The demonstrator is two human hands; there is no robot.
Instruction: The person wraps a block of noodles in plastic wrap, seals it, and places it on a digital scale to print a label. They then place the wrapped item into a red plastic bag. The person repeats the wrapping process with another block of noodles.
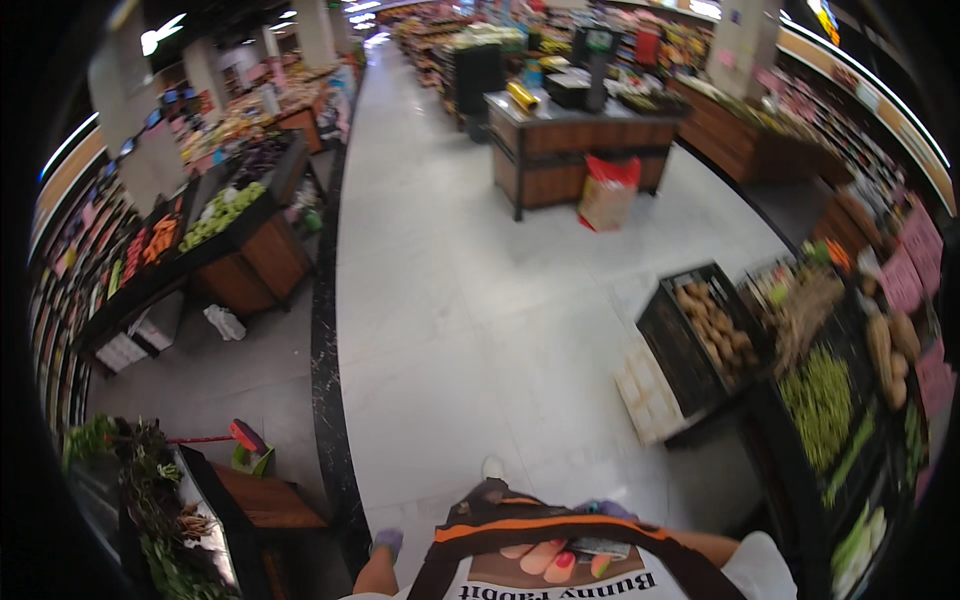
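Observation:
My left hand [388,538] hangs low at my side in a purplish glove, above the pale tiled floor [420,337]. It is small and blurred, so its fingers cannot be made out. In a purple-blue glove, my right hand [606,510] shows just beyond the dark apron [491,534] with orange trim, which hides part of it. Whether it grips anything cannot be seen. A white shoe [493,466] points forward along the aisle. The printed picture of fingers [559,562] on my white shirt is not a hand of mine.
On the right stand a black crate of potatoes [712,326], a white foam box [649,394] and a rack with green beans [817,405]. Ahead, a red-topped sack [609,193] leans against a wooden counter [540,169]. Vegetable stands [251,262] and a red-handled broom [247,436] are left.

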